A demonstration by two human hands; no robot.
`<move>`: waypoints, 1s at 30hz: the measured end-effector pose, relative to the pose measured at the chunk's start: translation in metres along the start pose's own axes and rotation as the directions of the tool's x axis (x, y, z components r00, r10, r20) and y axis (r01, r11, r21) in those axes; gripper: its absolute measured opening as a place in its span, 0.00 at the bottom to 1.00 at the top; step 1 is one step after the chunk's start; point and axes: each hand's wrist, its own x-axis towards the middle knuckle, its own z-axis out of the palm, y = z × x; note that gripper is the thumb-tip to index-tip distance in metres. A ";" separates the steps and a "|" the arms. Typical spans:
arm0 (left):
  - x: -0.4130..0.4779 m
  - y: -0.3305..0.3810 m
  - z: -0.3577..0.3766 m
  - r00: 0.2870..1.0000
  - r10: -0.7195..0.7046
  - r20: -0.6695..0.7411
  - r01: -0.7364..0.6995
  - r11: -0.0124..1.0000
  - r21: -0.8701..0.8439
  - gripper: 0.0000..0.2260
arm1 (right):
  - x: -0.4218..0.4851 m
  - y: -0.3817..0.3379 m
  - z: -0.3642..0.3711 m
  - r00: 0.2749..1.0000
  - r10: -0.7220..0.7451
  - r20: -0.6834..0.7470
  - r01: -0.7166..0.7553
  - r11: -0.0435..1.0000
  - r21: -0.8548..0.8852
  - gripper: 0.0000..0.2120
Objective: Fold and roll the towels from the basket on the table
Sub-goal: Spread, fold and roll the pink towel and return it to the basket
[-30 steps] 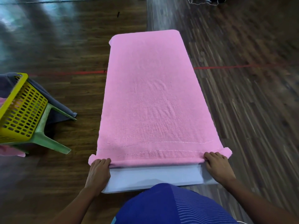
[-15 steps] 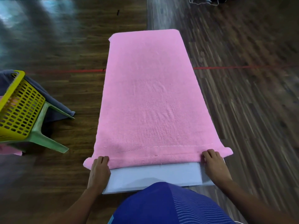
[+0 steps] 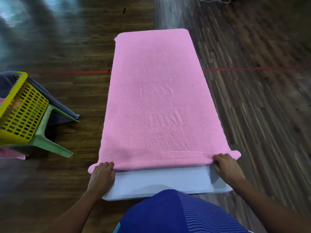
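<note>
A pink towel [image 3: 158,98] lies spread lengthwise over the narrow white table [image 3: 161,182], covering all but its near end. The towel's near edge is turned over into a thin roll running across the table. My left hand [image 3: 101,175] presses on the roll's left end with its fingers curled over it. My right hand [image 3: 226,165] holds the roll's right end the same way. A yellow perforated basket [image 3: 18,111] sits at the left on a green plastic stool [image 3: 48,142], with grey and pink towels hanging out of it.
Dark wooden floor surrounds the table, with a red line [image 3: 235,69] crossing it behind the towel. A white cord [image 3: 213,0] lies at the far top. My blue shirt [image 3: 176,214] fills the bottom middle.
The rolled near edge has moved a little further up the towel, away from me, so more bare white table shows. Both hands travelled with it.
</note>
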 end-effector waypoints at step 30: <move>0.026 0.001 -0.011 0.999 -0.034 0.042 0.033 0.999 0.037 0.10 | 0.019 -0.014 -0.015 0.971 0.083 0.223 -0.040 0.981 -0.189 0.12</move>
